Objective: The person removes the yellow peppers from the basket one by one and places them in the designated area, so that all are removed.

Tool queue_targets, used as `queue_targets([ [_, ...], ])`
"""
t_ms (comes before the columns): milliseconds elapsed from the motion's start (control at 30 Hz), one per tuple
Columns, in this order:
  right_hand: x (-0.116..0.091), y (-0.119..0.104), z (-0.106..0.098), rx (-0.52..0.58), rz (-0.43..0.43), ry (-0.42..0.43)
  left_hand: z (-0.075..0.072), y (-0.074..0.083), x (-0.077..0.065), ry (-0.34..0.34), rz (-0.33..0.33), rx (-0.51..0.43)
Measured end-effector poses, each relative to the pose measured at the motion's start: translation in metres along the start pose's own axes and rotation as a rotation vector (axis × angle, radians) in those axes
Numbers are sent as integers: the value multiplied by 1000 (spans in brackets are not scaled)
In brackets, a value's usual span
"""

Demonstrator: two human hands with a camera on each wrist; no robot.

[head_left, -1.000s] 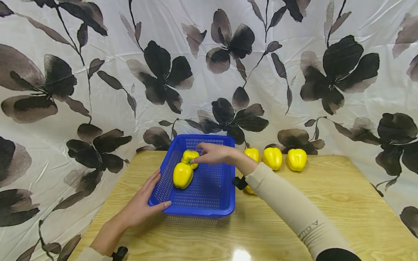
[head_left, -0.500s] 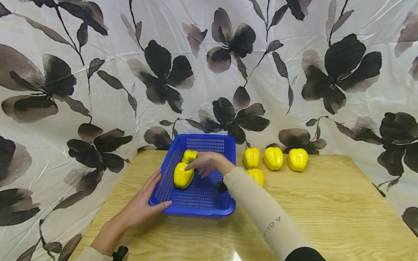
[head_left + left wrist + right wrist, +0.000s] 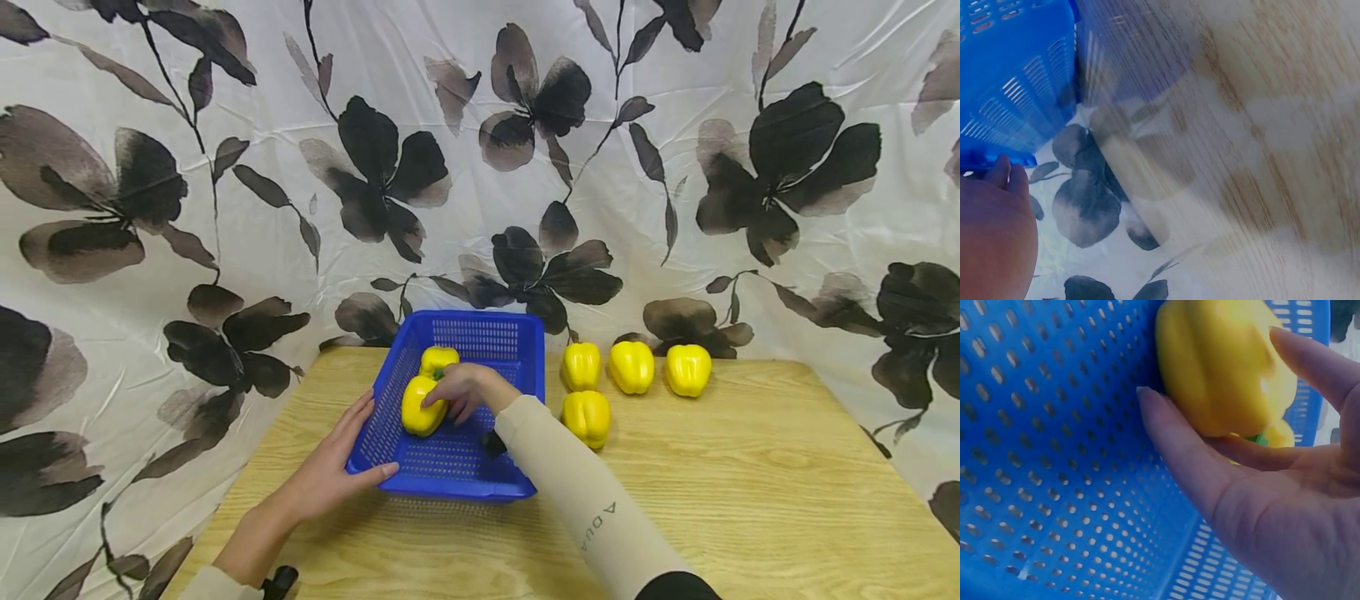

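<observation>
A blue plastic basket point(image 3: 450, 487) stands on the table with two yellow bell peppers inside it. My left hand point(image 3: 322, 475) rests on its near left corner, fingers straight along the left side and thumb on the front rim. Inside the basket, my right hand point(image 3: 467, 392) is at the nearer bell pepper point(image 3: 422, 408). In the right wrist view, the thumb lies against one side of this bell pepper point(image 3: 1222, 369), and the other fingers stretch out loosely beside and below it. The farther bell pepper point(image 3: 438, 360) sits just behind, its green stem partly showing.
Right of the basket, three yellow bell peppers stand in a row along the back of the wooden table point(image 3: 712, 467), one being the rightmost bell pepper point(image 3: 687, 371). Another bell pepper point(image 3: 587, 418) stands nearer. A floral cloth point(image 3: 480, 192) hangs behind the table.
My right hand has moved from over the farther bell pepper down and nearer, to the closer one in the basket. The left hand has stayed on the basket.
</observation>
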State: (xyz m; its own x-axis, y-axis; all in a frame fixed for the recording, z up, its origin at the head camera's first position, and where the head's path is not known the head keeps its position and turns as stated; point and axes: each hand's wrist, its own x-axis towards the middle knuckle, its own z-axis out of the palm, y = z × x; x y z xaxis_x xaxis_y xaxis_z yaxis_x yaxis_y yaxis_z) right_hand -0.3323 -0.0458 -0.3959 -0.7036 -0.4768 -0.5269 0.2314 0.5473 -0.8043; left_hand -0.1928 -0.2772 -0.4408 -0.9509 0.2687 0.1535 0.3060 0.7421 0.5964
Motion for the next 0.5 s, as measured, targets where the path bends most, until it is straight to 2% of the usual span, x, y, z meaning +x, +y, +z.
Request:
queue_targets([
  [300, 2, 6, 0, 51, -3, -31, 0, 0, 1, 2, 15, 0],
  [500, 1, 3, 0, 72, -2, -64, -1, 0, 0, -2, 0, -5],
])
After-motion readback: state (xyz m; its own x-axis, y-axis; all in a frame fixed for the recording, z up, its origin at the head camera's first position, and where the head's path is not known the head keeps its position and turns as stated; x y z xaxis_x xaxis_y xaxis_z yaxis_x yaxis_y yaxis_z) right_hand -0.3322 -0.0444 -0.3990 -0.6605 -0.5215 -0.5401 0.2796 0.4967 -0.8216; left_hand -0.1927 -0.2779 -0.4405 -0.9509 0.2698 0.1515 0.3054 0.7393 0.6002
